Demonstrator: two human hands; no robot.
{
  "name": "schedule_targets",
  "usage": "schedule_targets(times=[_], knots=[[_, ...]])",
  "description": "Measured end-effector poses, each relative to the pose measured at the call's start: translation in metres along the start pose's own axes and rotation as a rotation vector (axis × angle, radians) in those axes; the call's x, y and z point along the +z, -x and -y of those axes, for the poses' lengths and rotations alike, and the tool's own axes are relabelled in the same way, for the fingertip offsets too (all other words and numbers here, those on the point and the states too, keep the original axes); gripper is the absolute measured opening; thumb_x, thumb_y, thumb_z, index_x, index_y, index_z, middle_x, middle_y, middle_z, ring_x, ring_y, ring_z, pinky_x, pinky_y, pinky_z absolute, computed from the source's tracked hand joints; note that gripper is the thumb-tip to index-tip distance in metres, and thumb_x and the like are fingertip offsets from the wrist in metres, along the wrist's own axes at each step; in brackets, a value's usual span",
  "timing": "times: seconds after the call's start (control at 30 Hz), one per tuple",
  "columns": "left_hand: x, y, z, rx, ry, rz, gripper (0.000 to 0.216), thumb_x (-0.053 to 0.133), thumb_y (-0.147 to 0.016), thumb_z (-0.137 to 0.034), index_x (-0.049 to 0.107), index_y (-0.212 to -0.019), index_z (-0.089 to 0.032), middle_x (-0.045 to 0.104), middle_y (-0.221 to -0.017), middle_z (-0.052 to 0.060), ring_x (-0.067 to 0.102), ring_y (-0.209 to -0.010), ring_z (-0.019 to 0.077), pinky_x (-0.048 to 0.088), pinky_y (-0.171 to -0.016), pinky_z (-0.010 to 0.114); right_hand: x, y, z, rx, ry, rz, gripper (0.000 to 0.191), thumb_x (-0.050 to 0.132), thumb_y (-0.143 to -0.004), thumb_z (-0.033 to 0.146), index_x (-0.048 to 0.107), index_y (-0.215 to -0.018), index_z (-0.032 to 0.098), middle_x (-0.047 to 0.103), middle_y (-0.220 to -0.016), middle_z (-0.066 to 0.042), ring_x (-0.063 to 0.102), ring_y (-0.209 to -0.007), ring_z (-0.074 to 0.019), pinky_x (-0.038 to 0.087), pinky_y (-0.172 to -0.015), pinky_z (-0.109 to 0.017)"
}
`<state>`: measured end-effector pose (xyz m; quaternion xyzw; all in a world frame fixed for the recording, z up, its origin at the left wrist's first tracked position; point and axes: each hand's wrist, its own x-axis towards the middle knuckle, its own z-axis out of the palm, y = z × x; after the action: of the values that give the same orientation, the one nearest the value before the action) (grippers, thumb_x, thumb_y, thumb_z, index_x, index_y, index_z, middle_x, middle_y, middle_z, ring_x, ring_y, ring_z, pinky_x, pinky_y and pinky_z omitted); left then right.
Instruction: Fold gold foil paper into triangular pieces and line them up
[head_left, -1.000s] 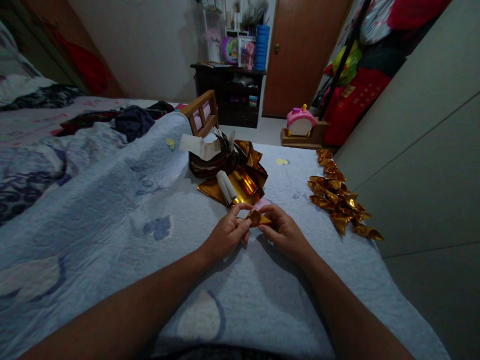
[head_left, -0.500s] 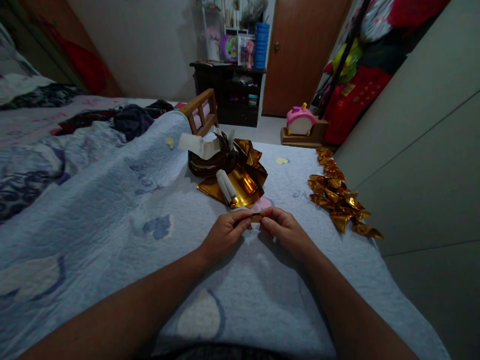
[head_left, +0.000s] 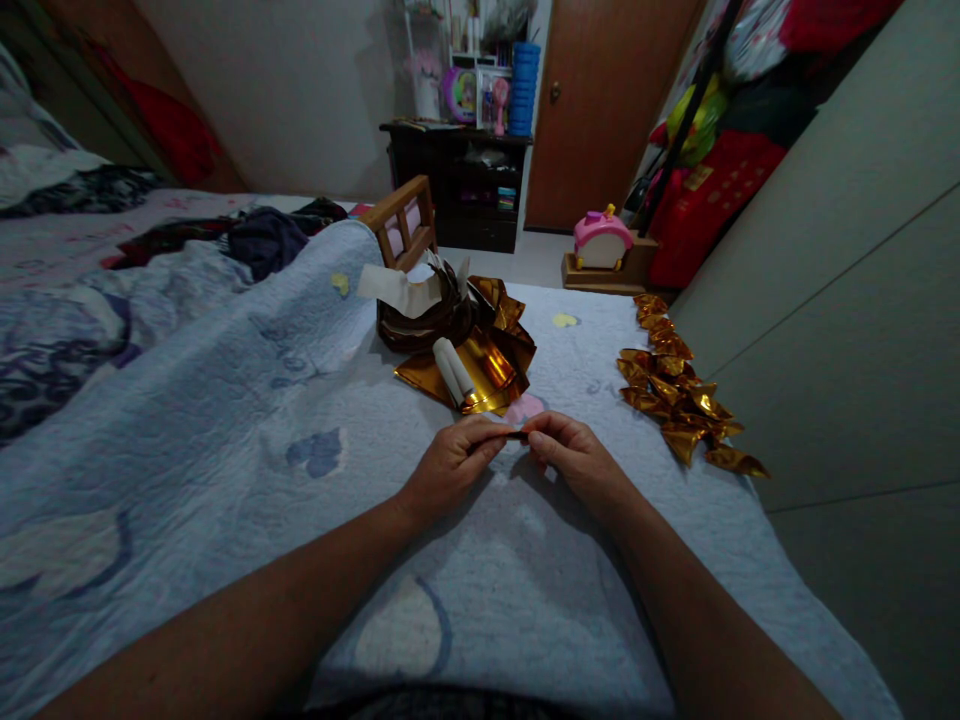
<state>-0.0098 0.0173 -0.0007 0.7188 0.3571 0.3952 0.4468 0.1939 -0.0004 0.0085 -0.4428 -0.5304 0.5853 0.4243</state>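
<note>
Between my two hands is a small folded piece of gold foil paper (head_left: 517,436), seen nearly edge-on as a dark thin strip. My left hand (head_left: 459,458) pinches its left end, thumb against fingers. At the other end, my right hand (head_left: 574,455) grips it the same way; most of the paper is covered by the fingers. Just beyond lie loose gold foil sheets (head_left: 491,365) with a pale rolled paper (head_left: 452,372) on them. A dark curled stack of paper (head_left: 420,328) with whitish sheets sits behind.
Several folded gold foil pieces (head_left: 679,395) lie along the bed's right edge, beside a pale cabinet (head_left: 847,300). A blue quilt (head_left: 247,480) covers the bed. Past its far end are a wooden rail (head_left: 405,220), a pink toy (head_left: 602,240) and a dark shelf (head_left: 457,190).
The folded paper has turned in my fingers, from showing some of its gold face to a thin edge. My right hand has shifted slightly to the right.
</note>
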Motion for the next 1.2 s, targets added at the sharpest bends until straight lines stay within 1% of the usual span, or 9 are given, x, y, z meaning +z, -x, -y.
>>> schedule_targets(times=[0.27, 0.43, 0.57, 0.9, 1.2], knots=[[-0.0004, -0.0004, -0.0005, 0.020, 0.013, 0.020, 0.021, 0.059, -0.097, -0.025, 0.078, -0.107, -0.023, 0.075, -0.103, 0.006, 0.068, -0.098, 0.0203, 0.051, -0.092, 0.034, 0.0003, 0.0002, -0.0001, -0.007, -0.017, -0.024, 0.023, 0.072, -0.082, 0.042, 0.068, -0.089, 0.021, 0.057, -0.072, 0.003, 0.048, -0.064, -0.0123, 0.039, -0.062, -0.028], [-0.0004, -0.0001, 0.0004, 0.029, 0.012, 0.010, 0.021, 0.059, -0.097, -0.025, 0.078, -0.106, -0.022, 0.075, -0.102, 0.006, 0.068, -0.097, 0.0200, 0.051, -0.091, 0.034, 0.0000, 0.0005, -0.0007, 0.019, -0.049, 0.011, 0.024, 0.074, -0.082, 0.042, 0.069, -0.090, 0.021, 0.058, -0.076, 0.002, 0.048, -0.065, -0.0116, 0.040, -0.062, -0.028], [-0.0006, 0.0000, -0.0001, 0.019, -0.004, 0.008, 0.021, 0.059, -0.096, -0.026, 0.078, -0.106, -0.023, 0.075, -0.100, 0.006, 0.068, -0.095, 0.0201, 0.052, -0.089, 0.034, 0.0002, 0.0009, 0.0011, 0.026, -0.049, 0.008, 0.025, 0.076, -0.079, 0.043, 0.069, -0.089, 0.021, 0.060, -0.079, 0.001, 0.049, -0.065, -0.0116, 0.041, -0.062, -0.028], [-0.0006, -0.0003, 0.0002, 0.023, -0.013, 0.011, 0.023, 0.059, -0.097, -0.029, 0.079, -0.106, -0.023, 0.075, -0.099, 0.007, 0.068, -0.094, 0.0206, 0.052, -0.089, 0.034, 0.0007, 0.0009, 0.0019, 0.022, -0.039, 0.008, 0.027, 0.076, -0.079, 0.045, 0.067, -0.088, 0.021, 0.058, -0.073, 0.003, 0.048, -0.062, -0.0112, 0.041, -0.060, -0.027], [-0.0008, -0.0004, 0.0012, 0.028, -0.018, 0.014, 0.022, 0.059, -0.097, -0.026, 0.079, -0.105, -0.022, 0.075, -0.098, 0.007, 0.068, -0.094, 0.0200, 0.052, -0.089, 0.033, -0.0008, 0.0003, -0.0001, 0.031, -0.040, 0.003, 0.025, 0.076, -0.079, 0.043, 0.068, -0.087, 0.021, 0.061, -0.078, 0.001, 0.050, -0.065, -0.0118, 0.042, -0.062, -0.028]])
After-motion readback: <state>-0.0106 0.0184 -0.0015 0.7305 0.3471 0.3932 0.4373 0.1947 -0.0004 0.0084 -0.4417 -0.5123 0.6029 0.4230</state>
